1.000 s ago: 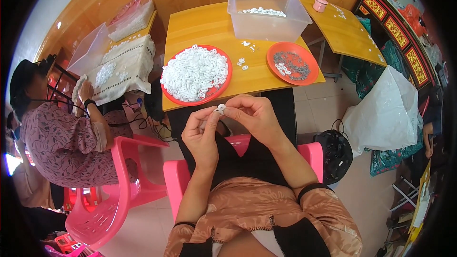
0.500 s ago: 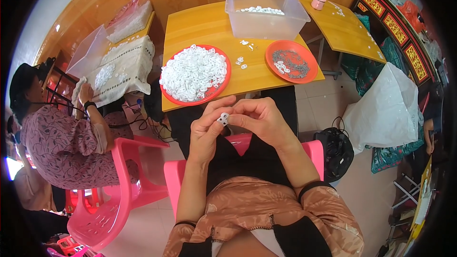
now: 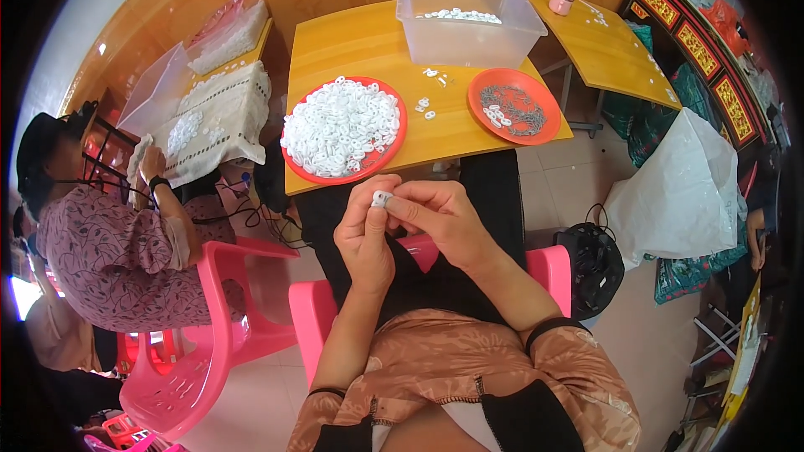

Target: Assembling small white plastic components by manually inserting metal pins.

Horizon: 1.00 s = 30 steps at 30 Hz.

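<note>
A small white oval plastic piece with dark holes (image 3: pixel 380 198) is held just in front of the table edge, above my lap. My left hand (image 3: pixel 363 238) is closed, pinching it between thumb and fingers. From the other side my right hand (image 3: pixel 440 216) is closed too, its thumb and fingertips pressed up against the piece; whether it also holds a tiny part is hidden. Beyond my hands, an orange-red plate (image 3: pixel 389 155) carries a heap of similar white pieces (image 3: pixel 342 124). Farther right, a second orange-red plate (image 3: pixel 543 100) holds thin grey metal bits (image 3: pixel 526 121) and a few white pieces.
A translucent bin (image 3: pixel 469 46) with white pieces stands at the back of the yellow table (image 3: pixel 343 46). At left, a co-worker (image 3: pixel 126 243) sits by a cloth-covered table and a pink chair (image 3: pixel 213 351). A white sack (image 3: pixel 674 188) and black bag (image 3: pixel 590 264) lie right.
Both hands have shifted slightly left, with the white piece turned and more covered by the fingers. My right hand has closed in toward my left.
</note>
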Available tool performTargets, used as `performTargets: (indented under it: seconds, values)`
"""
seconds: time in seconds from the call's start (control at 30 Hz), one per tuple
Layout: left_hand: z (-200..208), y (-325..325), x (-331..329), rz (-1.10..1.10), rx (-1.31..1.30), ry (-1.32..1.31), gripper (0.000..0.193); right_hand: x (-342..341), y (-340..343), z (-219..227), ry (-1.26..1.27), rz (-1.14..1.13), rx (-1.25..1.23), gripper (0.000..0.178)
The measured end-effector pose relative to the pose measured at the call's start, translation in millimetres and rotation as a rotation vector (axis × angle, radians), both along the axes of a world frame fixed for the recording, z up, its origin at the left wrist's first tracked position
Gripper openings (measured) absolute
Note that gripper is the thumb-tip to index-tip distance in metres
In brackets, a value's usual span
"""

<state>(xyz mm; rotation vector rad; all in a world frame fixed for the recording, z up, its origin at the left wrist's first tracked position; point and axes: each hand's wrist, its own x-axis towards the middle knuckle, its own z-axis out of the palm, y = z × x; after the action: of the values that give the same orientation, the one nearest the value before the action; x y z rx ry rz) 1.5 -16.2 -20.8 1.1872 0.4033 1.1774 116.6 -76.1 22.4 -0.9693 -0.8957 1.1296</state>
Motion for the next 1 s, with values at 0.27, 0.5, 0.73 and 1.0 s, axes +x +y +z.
performTargets:
  seconds: [0.27, 0.5, 0.73, 1.0]
  values:
    - [-1, -2, 7, 0.076, 0.005, -0.023, 0.027, -6, 6, -7, 0.071, -0.045, 0.008, 0.018]
    - [3, 14, -5, -0.08, 0.096, -0.004, 0.027, 8, 1, -2, 0.128, 0.11, -0.052, 0.017]
    - [-4, 10, -2, -0.044, -0.023, -0.096, 0.033, -2, 0, 0, -0.496, -0.1, 0.166, 0.017]
    - [-7, 5, 0, -0.085, -0.153, -0.176, 0.04, -8, 10, -14, -1.096, -0.398, 0.412, 0.02]
